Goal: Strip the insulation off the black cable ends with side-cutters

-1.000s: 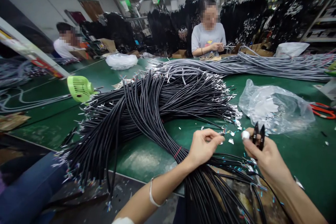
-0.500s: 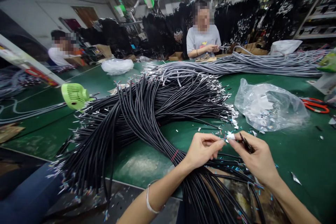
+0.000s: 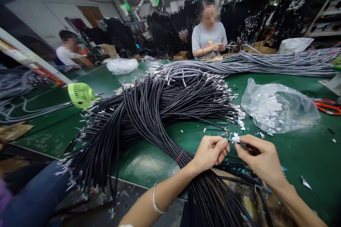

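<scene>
Over the green surface [image 3: 301,152], a cable end [image 3: 228,140] is pinched in the left hand [image 3: 209,153]; the right hand [image 3: 262,159] grasps a white scrap [image 3: 235,138] and perhaps a dark tool [image 3: 252,148]. Black cables [image 3: 149,113] lie beyond. Too hard a pull could snap thin wires [image 3: 230,135].

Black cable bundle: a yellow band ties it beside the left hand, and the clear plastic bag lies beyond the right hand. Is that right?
Not quite: the head view shows a red band, not a yellow one, around the black cable bundle beside the left hand. The clear plastic bag does lie beyond the right hand.
</scene>
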Tool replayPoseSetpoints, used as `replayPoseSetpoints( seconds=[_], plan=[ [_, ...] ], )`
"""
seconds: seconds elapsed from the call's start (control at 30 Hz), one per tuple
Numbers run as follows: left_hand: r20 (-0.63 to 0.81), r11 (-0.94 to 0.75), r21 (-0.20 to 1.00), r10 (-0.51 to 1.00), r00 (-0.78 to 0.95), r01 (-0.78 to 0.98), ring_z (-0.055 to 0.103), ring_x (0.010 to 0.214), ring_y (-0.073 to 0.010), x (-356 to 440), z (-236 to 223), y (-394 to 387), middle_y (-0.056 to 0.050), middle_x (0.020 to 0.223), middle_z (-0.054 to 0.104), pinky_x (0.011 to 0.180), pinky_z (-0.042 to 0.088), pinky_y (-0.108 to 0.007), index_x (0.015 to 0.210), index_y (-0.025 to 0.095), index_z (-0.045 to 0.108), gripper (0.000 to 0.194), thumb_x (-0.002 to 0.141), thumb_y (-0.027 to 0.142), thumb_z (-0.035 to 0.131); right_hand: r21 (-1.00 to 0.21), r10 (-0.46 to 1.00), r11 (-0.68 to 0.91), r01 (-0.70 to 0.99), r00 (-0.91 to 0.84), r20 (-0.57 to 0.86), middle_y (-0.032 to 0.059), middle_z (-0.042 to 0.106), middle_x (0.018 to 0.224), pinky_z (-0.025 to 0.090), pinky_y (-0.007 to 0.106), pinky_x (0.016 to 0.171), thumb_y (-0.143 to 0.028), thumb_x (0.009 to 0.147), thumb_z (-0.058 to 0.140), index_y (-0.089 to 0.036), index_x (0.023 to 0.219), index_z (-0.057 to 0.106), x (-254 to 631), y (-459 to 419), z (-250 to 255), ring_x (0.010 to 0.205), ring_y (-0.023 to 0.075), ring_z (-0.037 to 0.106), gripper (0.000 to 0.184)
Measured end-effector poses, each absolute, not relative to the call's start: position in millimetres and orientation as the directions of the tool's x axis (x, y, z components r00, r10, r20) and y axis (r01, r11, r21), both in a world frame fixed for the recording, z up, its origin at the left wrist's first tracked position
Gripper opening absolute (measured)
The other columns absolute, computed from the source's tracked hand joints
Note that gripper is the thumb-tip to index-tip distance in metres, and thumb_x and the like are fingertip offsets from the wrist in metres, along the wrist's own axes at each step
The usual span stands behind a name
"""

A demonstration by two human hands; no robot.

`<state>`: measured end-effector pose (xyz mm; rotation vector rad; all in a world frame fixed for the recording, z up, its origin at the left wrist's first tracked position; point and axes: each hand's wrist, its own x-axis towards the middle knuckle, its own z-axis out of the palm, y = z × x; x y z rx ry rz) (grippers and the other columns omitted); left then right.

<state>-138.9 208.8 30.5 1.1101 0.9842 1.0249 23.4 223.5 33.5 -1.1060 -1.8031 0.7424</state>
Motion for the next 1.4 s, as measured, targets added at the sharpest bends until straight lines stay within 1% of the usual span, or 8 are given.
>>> replayPoseSetpoints(
  seconds=[0.23, 0.43, 0.57, 0.7, 0.87, 0.97, 1.2, 1.4],
  plan=[
    [-0.104, 0.134, 0.983, 0.971, 0.216, -0.127, 0.033, 0.028, -0.0022, -137, 28, 209, 0.006, 0.04, 0.042, 0.029, 0.023, -0.016, 0.062, 0.012, 0.054, 0.049, 0.073, 0.06, 0.056, -0.892, 0.931, 0.361, 0.272, -0.057, 0.36, 0.0049, 0.074, 0.081, 0.058, 0.033, 0.068, -0.026, 0.073, 0.069, -0.018, 0.1, 0.065, 25, 222, 21, 0.07, 0.0199, 0.07, 0.028],
    [-0.105, 0.116, 0.989, 0.986, 0.129, -0.087, 0.038, 0.029, -0.0024, -133, 22, 208, 0.002, 0.049, 0.051, 0.029, 0.024, -0.015, 0.063, 0.01, 0.058, 0.047, 0.074, 0.057, 0.059, -0.51, 0.702, 0.639, 0.576, -0.167, 0.692, 0.0028, 0.074, 0.085, 0.056, 0.031, 0.064, -0.014, 0.071, 0.066, -0.023, 0.112, 0.061, 31, 218, 17, 0.066, 0.0191, 0.069, 0.042],
    [-0.114, 0.122, 0.988, 0.99, 0.08, -0.099, 0.037, 0.027, -0.0037, -132, 20, 210, 0.005, 0.042, 0.046, 0.028, 0.024, -0.016, 0.062, 0.012, 0.056, 0.047, 0.073, 0.058, 0.059, -0.326, 0.518, 0.834, 0.445, -0.43, 0.739, 0.0005, 0.073, 0.082, 0.054, 0.027, 0.06, -0.002, 0.072, 0.054, -0.026, 0.112, 0.061, 36, 215, 23, 0.067, 0.0179, 0.069, 0.047],
    [-0.102, 0.108, 0.988, 0.992, 0.068, -0.105, 0.037, 0.03, -0.0035, -134, 22, 211, 0.004, 0.043, 0.047, 0.031, 0.025, -0.016, 0.064, 0.011, 0.058, 0.047, 0.07, 0.058, 0.062, -0.579, 0.727, 0.665, 0.471, -0.235, 0.645, 0.0019, 0.073, 0.081, 0.057, 0.028, 0.062, -0.014, 0.072, 0.063, -0.023, 0.103, 0.062, 31, 215, 24, 0.065, 0.0181, 0.069, 0.032],
    [-0.044, 0.052, 0.993, 0.997, 0.071, -0.105, 0.038, 0.039, -0.0037, -135, 26, 210, 0.001, 0.051, 0.052, 0.039, 0.028, -0.018, 0.064, 0.009, 0.061, 0.043, 0.066, 0.051, 0.069, -0.916, 0.956, 0.287, 0.28, -0.032, 0.29, 0.0056, 0.073, 0.077, 0.059, 0.029, 0.065, -0.032, 0.071, 0.07, -0.02, 0.091, 0.057, 21, 218, 29, 0.069, 0.0204, 0.071, 0.027],
    [-0.049, 0.061, 0.988, 0.995, 0.085, -0.139, 0.038, 0.041, -0.0041, -135, 27, 210, 0.003, 0.05, 0.051, 0.042, 0.028, -0.019, 0.059, 0.011, 0.057, 0.04, 0.064, 0.048, 0.072, -0.937, 0.968, 0.25, 0.246, -0.056, 0.243, 0.0065, 0.074, 0.079, 0.059, 0.028, 0.064, -0.032, 0.072, 0.069, -0.019, 0.092, 0.057, 20, 219, 30, 0.07, 0.0205, 0.071, 0.026],
    [0.001, 0.01, 0.975, 0.999, 0.05, -0.223, 0.042, 0.052, -0.0065, -134, 26, 213, 0.003, 0.055, 0.051, 0.053, 0.032, -0.02, 0.057, 0.012, 0.052, 0.039, 0.059, 0.04, 0.078, -0.723, 0.847, 0.526, 0.448, -0.194, 0.496, 0.0039, 0.073, 0.089, 0.059, 0.029, 0.068, -0.016, 0.073, 0.063, -0.022, 0.112, 0.049, 27, 213, 21, 0.075, 0.0194, 0.071, 0.042],
    [0.145, -0.146, 0.987, 0.989, -0.015, -0.074, 0.041, 0.054, -0.0075, -133, 24, 213, 0.002, 0.059, 0.049, 0.051, 0.031, -0.02, 0.057, 0.011, 0.058, 0.031, 0.065, 0.034, 0.075, -0.733, 0.852, 0.51, 0.45, -0.148, 0.502, 0.0035, 0.073, 0.092, 0.058, 0.027, 0.069, -0.006, 0.071, 0.058, -0.021, 0.115, 0.047, 30, 212, 18, 0.075, 0.0173, 0.071, 0.047]
  ],
)
